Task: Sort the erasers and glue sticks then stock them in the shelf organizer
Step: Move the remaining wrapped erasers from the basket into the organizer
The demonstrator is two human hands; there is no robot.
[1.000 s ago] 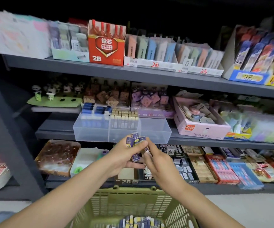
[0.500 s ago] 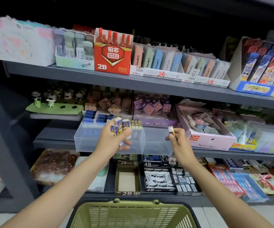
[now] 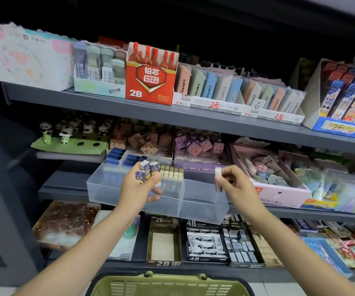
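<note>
Shelves: three grey tiers.
Organizer: one clear tray on the middle shelf, three compartments.
Basket: one, green, below.
Left hand: grips about four blue-sleeved erasers over the organizer.
Right hand: pinches one eraser above the right compartment.

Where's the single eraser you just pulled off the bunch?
Head view: the right hand pinches the single eraser above the clear organizer's right compartment.
</note>
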